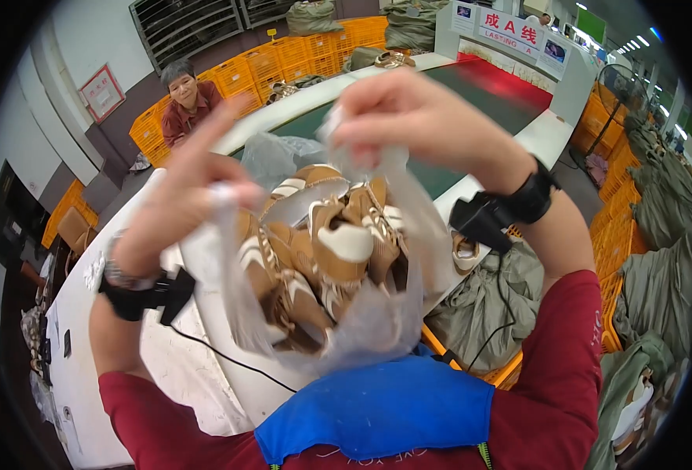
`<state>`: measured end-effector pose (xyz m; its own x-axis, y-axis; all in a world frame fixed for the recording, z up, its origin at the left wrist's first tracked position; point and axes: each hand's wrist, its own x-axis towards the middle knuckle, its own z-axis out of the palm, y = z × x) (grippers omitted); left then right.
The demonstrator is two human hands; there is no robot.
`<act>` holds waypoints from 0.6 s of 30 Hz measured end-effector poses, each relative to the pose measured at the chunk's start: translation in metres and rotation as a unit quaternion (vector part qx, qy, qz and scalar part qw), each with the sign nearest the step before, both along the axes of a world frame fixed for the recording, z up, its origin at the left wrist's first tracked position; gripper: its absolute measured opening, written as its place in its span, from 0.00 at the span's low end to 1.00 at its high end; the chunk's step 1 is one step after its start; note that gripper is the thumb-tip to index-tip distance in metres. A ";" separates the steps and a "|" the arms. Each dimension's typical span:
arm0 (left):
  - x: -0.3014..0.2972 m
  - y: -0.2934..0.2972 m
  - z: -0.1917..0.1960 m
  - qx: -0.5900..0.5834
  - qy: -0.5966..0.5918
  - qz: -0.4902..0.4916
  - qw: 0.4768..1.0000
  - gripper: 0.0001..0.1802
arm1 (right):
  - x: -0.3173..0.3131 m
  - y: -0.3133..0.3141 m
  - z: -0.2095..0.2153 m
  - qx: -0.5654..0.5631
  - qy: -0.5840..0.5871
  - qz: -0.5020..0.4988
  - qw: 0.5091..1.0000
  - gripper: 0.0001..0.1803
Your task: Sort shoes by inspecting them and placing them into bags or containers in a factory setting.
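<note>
A clear plastic bag (pixel 385 325) full of brown-and-white shoe uppers (pixel 342 243) stands on the white table in front of me. My right hand (pixel 397 110) is closed on the bag's gathered rim, raised above the far right side. Over the bag's left side my left hand (pixel 193 184) is blurred; its index finger sticks out, while the other fingers curl at the stretched rim and appear to pinch it. Several uppers lie jumbled inside, partly veiled by the film. Black straps with small devices and cables circle both my wrists.
The white table (pixel 181 356) runs to my left; a green conveyor belt (pixel 448 164) passes behind the bag. Another person (pixel 185 106) is at the far left. Orange crates (pixel 612 290) and grey-green sacks (pixel 487 305) crowd the right. One loose shoe upper (pixel 465 252) sits near the table edge.
</note>
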<state>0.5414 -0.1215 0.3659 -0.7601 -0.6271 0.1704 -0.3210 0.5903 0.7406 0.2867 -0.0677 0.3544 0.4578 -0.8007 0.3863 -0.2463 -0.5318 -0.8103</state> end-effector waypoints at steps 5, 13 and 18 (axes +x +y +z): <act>-0.052 0.010 -0.046 0.067 0.002 -0.266 0.962 0.13 | 0.048 0.013 0.007 -0.312 0.140 0.031 0.939 0.06; -0.066 0.004 -0.060 0.235 -0.161 -0.149 0.947 0.19 | -0.028 -0.024 -0.033 -0.121 0.080 -0.149 0.978 0.14; -0.072 -0.006 -0.070 0.197 -0.077 -0.142 0.967 0.24 | -0.002 0.005 -0.129 0.030 0.011 0.084 0.996 0.18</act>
